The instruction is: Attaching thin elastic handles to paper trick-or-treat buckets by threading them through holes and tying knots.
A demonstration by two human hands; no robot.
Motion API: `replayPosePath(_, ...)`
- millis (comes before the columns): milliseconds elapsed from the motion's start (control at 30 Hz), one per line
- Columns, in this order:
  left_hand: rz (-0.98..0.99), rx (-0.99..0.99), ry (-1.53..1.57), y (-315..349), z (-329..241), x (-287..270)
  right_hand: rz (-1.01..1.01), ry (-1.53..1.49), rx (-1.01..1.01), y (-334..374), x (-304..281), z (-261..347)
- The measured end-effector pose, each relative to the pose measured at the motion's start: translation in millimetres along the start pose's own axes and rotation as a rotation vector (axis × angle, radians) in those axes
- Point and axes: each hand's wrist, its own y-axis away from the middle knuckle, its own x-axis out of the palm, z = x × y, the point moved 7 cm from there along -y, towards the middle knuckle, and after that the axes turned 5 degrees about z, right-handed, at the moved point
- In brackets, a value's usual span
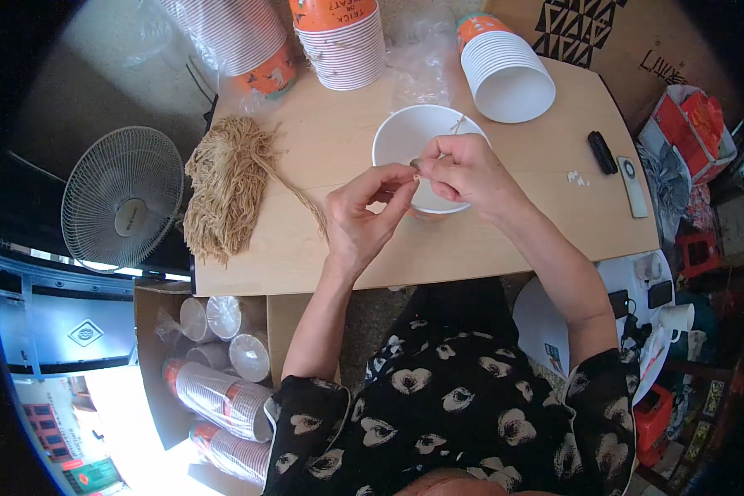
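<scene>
A paper bucket, white inside (403, 132), stands on the table in front of me, with a little orange showing below its near rim. Over its near side my left hand (367, 207) and my right hand (471, 172) meet, both closed in a pinch. Between their fingertips is a small greyish thing (415, 164), too small to name. A short beige string end (457, 125) shows just above my right hand, against the bucket's inner wall. To the left lies a thick bundle of beige strings (230, 186), one strand trailing toward my left wrist.
Stacked paper buckets (341, 54) line the table's far edge, with more lying tilted (512, 87). At right lie a black object (602, 153), a remote control (632, 187) and small white bits (578, 178). A fan (124, 198) stands left, above a carton of wrapped buckets (223, 397).
</scene>
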Motion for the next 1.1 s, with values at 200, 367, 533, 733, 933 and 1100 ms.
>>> replayPosePath(200,0.020,-0.008,-0.022,0.0,-1.8,-0.9,0.035,0.027,0.038,-1.4,-0.7,-2.6)
replayPosePath(367,0.090,-0.203,0.188,1.9,18.0,-0.8,0.035,0.052,0.043,-2.1,-5.7,-4.4)
replayPosePath(533,0.192,-0.351,0.266,-2.4,21.9,-3.9,-0.016,-0.092,0.022,-1.1,-13.5,0.9)
replayPosePath(733,0.294,-0.467,0.357,-8.4,17.0,-4.2,-0.046,-0.012,-0.066,-2.0,-15.3,3.4)
replayPosePath(933,0.297,-0.495,0.346,-4.5,23.3,-6.3,-0.240,0.524,-0.345,36.1,-7.8,17.6)
replayPosePath(1100,0.266,-0.484,0.387,-6.6,23.2,-3.1,-0.281,0.788,-0.537,49.2,18.0,20.3)
